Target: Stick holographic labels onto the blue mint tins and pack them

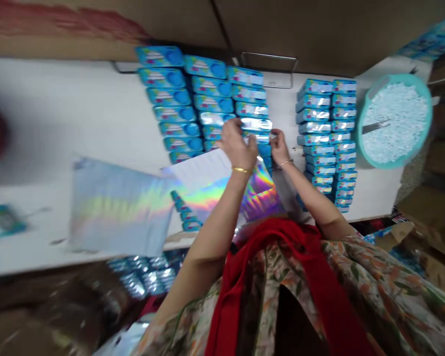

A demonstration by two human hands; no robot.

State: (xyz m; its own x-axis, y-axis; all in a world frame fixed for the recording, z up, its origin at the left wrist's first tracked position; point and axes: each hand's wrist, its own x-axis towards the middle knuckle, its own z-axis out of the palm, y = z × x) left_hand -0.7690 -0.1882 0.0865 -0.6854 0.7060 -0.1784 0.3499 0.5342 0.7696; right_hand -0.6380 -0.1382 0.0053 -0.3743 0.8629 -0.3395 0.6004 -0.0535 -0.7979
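My left hand [238, 146] has its fingers curled at the top edge of a shiny rainbow-reflecting sheet [207, 185], which lies partly over the rows of tins. Just beyond its fingertips are glossy blue tins [249, 110] with printed tops, packed in columns. My right hand [279, 148] is beside the right-hand column, thumb and fingers pinched together at a tin's edge. Whatever is between those fingertips is too small to make out. Another silvery rainbow sheet [120, 207] lies left of my forearm, slightly blurred.
More blue tins [315, 114] stand in two columns on the right. Beyond them, a turquoise tub [363, 148] holds many small white pieces with tweezers [375, 126] on top. Wire handles [292, 74] stick out at the white table's [40, 128] back edge. Cardboard boxes [426, 207] crowd the right side.
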